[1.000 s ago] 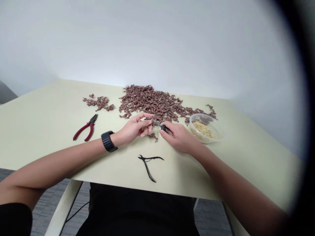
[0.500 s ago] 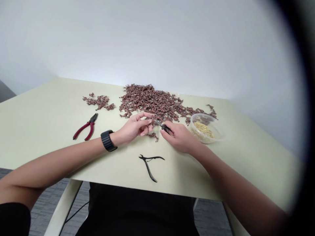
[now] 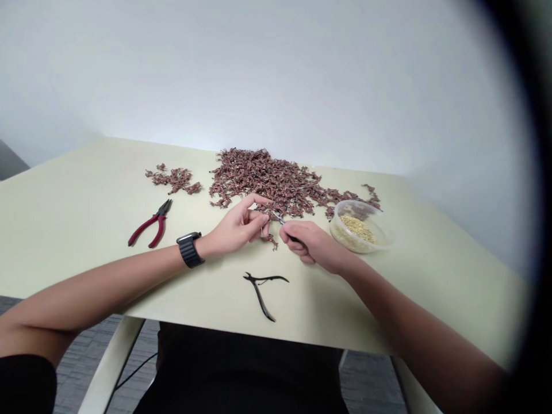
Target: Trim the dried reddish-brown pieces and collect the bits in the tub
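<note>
My left hand, with a black watch on its wrist, pinches a small reddish-brown piece between thumb and fingertips at the near edge of a large pile of the same brown pieces. My right hand is closed round the handles of small metal nippers, whose tip points at the piece in my left fingers. A few loose brown bits lie on the table just below both hands.
Red-handled pliers lie at the left. Black nippers lie near the front edge of the pale table. A clear plastic bowl with yellowish grains stands at the right. A small brown heap lies at the far left.
My right hand has rolled knuckles-up and closed tighter on the nippers, edging slightly toward my left hand. My left hand stays nearly in place.
</note>
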`<state>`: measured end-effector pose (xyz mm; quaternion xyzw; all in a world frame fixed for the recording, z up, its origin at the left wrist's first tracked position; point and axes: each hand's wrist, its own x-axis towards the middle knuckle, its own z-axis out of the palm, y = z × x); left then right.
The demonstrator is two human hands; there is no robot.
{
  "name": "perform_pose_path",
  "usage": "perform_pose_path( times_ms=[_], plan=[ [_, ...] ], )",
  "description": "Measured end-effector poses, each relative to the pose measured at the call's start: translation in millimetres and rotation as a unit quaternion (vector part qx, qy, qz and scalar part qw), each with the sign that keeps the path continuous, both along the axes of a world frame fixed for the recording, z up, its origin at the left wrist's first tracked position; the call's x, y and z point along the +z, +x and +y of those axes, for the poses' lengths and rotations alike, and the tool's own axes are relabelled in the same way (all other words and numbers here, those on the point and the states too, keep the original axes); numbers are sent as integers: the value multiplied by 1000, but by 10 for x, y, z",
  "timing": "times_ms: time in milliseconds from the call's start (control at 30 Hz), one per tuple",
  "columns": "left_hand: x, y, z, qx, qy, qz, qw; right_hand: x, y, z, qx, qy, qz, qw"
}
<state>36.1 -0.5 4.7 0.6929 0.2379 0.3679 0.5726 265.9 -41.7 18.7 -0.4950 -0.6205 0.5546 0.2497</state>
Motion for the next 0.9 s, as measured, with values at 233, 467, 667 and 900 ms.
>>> perform_pose_path(
  times_ms=[233,467,667,900],
  plan=[
    [-26,3,-97,38,167,84,982,123,60,18,20,-166,145,975],
    [-7,60,-52,75,10,-13,997,19,61,42,-58,246,-171,952],
    [-9,65,-65,59,-7,-22,998,-30,-10,20,-34,324,-273,905],
    [10,72,-77,47,-9,-26,999,-21,-5,38,-20,324,-271,906]
  ],
)
